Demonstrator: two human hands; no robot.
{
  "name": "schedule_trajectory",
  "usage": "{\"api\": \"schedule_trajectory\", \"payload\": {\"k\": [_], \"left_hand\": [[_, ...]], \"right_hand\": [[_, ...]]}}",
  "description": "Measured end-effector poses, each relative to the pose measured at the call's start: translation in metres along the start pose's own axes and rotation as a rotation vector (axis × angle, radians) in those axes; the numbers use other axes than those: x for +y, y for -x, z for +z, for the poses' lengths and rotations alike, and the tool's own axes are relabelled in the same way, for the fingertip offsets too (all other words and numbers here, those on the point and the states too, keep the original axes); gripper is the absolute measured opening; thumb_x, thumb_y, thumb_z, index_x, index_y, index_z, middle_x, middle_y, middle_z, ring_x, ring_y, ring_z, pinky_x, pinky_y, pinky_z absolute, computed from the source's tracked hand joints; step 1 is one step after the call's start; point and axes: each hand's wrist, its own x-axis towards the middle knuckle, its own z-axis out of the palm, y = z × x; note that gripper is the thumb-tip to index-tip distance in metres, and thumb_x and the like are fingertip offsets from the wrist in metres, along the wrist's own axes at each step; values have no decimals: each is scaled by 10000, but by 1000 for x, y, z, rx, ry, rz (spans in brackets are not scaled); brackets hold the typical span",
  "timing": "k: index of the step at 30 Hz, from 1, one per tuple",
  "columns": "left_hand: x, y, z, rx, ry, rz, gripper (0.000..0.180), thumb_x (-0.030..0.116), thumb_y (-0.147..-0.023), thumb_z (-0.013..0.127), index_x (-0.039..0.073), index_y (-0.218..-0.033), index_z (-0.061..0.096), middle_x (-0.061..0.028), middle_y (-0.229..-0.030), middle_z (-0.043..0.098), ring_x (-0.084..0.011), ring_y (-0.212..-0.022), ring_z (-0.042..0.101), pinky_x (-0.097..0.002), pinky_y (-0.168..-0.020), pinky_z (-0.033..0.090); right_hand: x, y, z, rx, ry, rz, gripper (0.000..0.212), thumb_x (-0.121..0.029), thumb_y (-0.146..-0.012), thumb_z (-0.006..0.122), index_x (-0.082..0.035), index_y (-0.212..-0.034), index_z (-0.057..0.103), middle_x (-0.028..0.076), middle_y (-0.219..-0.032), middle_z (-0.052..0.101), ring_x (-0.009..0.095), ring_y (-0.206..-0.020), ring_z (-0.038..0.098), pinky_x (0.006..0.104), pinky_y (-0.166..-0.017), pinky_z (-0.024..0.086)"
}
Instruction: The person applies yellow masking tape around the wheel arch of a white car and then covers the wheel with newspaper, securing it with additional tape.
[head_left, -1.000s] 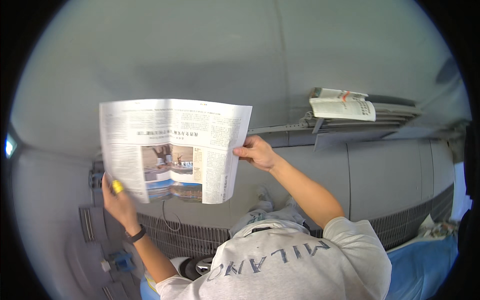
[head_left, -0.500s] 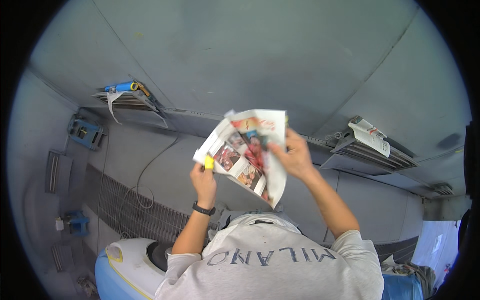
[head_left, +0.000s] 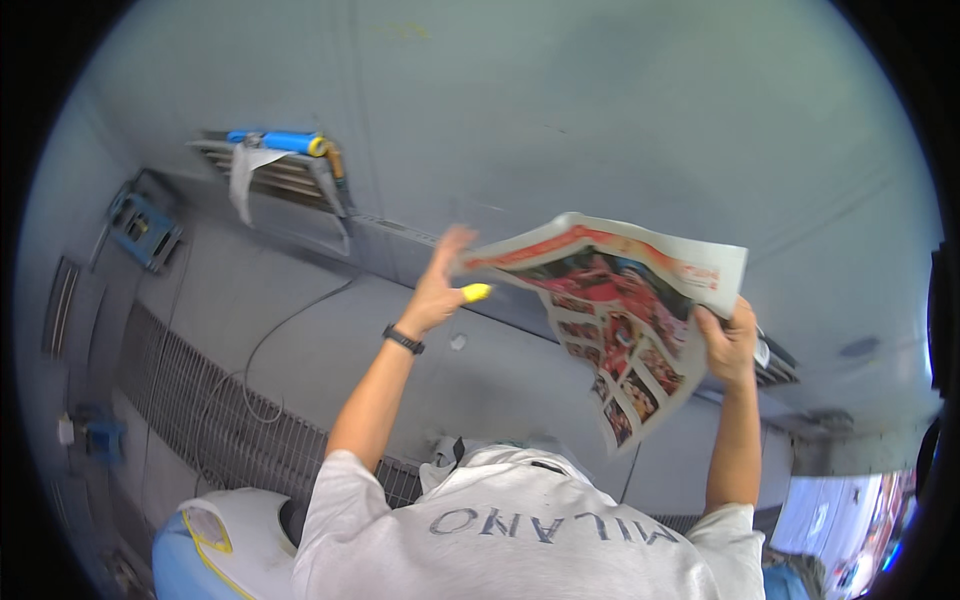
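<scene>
A printed newspaper sheet (head_left: 640,320) with a red band and many colour photos hangs spread out in front of me, its lower left edge uneven. My right hand (head_left: 732,338) grips it at the right edge, thumb on the printed side. My left hand (head_left: 438,290) is beside the sheet's left corner with its fingers stretched out, slightly blurred. Something yellow (head_left: 477,292) covers the tip of the left thumb. Whether the left fingertips touch the paper's corner, I cannot tell.
A blue roll (head_left: 285,141) with hanging paper rests on a wall vent (head_left: 270,185). A dark cable (head_left: 262,345) curls over floor and grating (head_left: 180,380). A white-and-blue body part (head_left: 245,535) with yellow edging stands at lower left; a blue stool-like item (head_left: 145,230) is farther left.
The newspaper has gone from folded between both hands to spread out. My right hand moved right with it; my left hand let go and rose. The view has turned slightly.
</scene>
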Motion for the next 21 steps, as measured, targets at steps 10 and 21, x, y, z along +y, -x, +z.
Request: {"api": "schedule_trajectory", "payload": {"k": [10,21], "left_hand": [[104,33,48,504,-484,308,328,25,-865,739,38,-1192,757,-196,-986,779,-304,-840,779,-340,-730,593],[133,113,157,299,-1257,318,547,215,-919,640,-93,-1367,578,-232,-1401,627,-318,-1280,630,-438,-1104,489]], "right_hand": [[37,-14,63,632,-187,293,293,-117,-1005,682,-47,-1257,549,64,-1185,566,144,-1030,562,275,-849,498],[7,3,167,-492,-1066,757,191,-163,-1030,663,9,-998,738,-31,-792,661,26,-685,554,200,-619,415]]}}
